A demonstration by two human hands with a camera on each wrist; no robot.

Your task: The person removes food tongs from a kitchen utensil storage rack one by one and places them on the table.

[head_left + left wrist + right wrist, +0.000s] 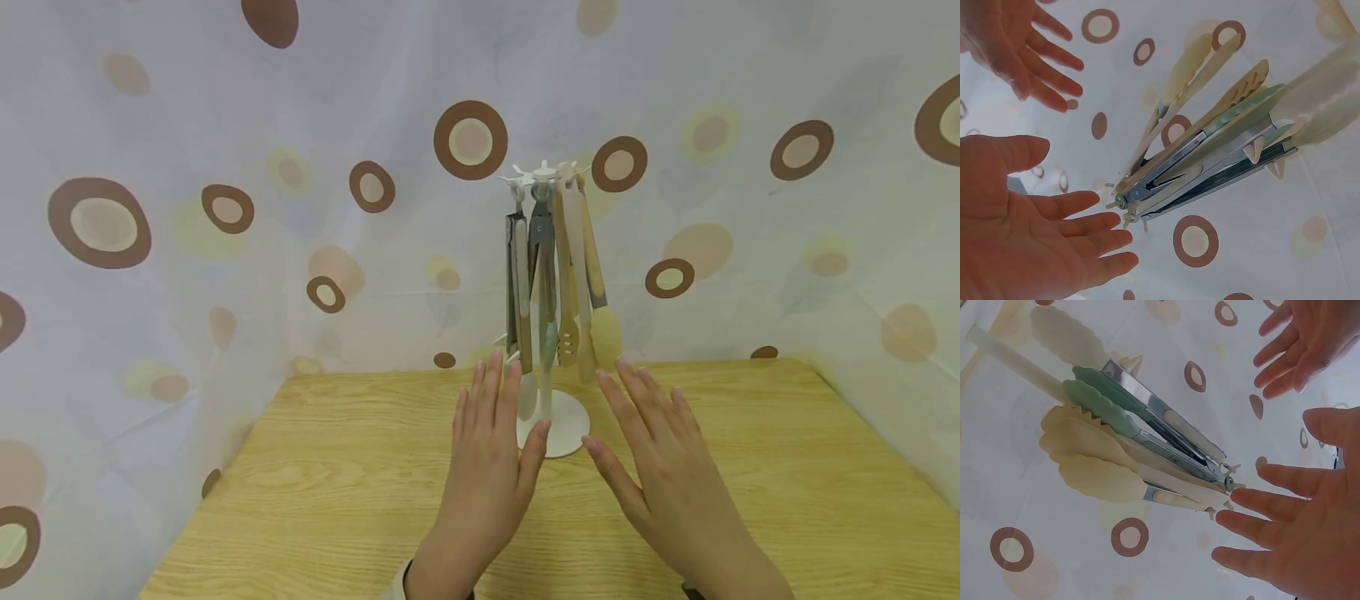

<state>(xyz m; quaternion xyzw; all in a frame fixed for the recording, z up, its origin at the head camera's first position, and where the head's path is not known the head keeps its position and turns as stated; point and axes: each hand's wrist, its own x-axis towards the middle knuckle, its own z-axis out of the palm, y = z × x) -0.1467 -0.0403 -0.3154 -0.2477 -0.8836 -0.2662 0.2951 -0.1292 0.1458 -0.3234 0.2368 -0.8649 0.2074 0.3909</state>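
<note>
In the head view my left hand (pixel 483 467) and right hand (pixel 671 487) are held up side by side, fingers straight and apart, with nothing in them. Just beyond them stands a white utensil rack (pixel 566 429) with a round base and a hooked top. Kitchen utensils hang from its hooks. Among them are tongs with mint-green tips (pixel 1100 400), tongs with cream scalloped tips (pixel 606 335) and a beige slotted utensil (pixel 567 343). The left fingertips overlap the lower ends of the left-hand utensils in view; whether they touch cannot be told.
The rack stands toward the back of a wood-grain table (pixel 360 483). Behind and at both sides hangs a pale curtain (pixel 405 325) printed with brown rings and ovals. White prongs (pixel 1254 150) jut out by the hanging tongs in the left wrist view.
</note>
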